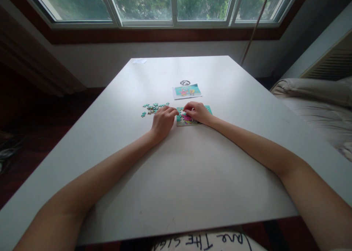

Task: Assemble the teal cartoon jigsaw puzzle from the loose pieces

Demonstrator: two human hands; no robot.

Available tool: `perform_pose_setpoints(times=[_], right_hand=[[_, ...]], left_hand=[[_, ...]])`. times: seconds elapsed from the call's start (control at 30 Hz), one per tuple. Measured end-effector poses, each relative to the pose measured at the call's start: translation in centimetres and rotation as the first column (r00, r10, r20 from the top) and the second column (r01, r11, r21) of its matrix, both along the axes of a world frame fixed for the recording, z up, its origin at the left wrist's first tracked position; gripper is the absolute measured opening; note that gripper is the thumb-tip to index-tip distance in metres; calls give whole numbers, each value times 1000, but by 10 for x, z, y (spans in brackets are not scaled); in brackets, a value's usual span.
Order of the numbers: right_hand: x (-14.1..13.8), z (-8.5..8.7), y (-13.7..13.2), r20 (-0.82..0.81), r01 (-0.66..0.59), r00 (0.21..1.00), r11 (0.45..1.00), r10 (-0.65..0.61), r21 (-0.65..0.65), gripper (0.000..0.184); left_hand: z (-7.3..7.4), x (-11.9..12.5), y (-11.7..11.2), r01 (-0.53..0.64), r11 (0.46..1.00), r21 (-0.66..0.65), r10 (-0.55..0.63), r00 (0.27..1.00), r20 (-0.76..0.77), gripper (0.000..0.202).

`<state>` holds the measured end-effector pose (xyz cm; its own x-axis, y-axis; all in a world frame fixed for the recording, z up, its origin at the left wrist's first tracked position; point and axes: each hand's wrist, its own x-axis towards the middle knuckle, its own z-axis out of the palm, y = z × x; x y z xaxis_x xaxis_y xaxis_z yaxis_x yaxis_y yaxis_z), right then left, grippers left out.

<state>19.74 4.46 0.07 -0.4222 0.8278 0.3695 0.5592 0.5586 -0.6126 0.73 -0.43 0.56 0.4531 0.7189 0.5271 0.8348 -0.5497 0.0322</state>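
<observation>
A partly filled jigsaw puzzle (189,123) lies flat on the white table, with teal edges and a pink patch in its middle. Over its upper part is my right hand (200,112), thumb and fingertips pinched together above the pieces; whatever is between them is too small to make out. My left hand (164,121) rests by the puzzle's left edge, fingers curled and fingertips reaching that edge; its thumb and grip are hidden. Loose puzzle pieces (152,108), teal and brownish, are scattered just beyond and left of my left hand, which covers some of them.
Behind the puzzle lies a picture sheet (188,91) with cartoon figures on teal. A small dark-rimmed round item (185,83) is beyond it. Clear plastic or paper (139,61) lies at the far left corner of the white table (192,177). A stick (254,31) leans by the window.
</observation>
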Motion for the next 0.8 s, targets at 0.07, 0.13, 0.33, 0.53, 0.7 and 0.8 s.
perform_pose_setpoints(times=[0.07, 0.13, 0.33, 0.53, 0.7, 0.8], right_hand=[[0, -1, -1, -5, -42, 999, 998, 43, 43, 14], [0, -2, -2, 4, -91, 996, 992, 91, 92, 14], [0, -4, -2, 134, -204, 975, 955, 179, 215, 12], [-1, -5, -2, 191, -230, 963, 949, 190, 216, 13], [-1, -4, -3, 188, -223, 966, 945, 180, 238, 11], [0, -4, -3, 197, -226, 964, 941, 179, 250, 10]], left_hand=[[0, 0, 1, -38, 999, 10, 38, 999, 30, 26], [0, 0, 2, -80, 997, -6, 81, 994, 75, 24], [-1, -3, 8, -166, 984, -71, 178, 962, 206, 16], [0, -2, 8, -89, 992, -94, 105, 977, 185, 20], [2, 0, 4, -15, 995, -97, 26, 994, 108, 26], [2, 0, 4, -17, 996, -86, 25, 995, 95, 26]])
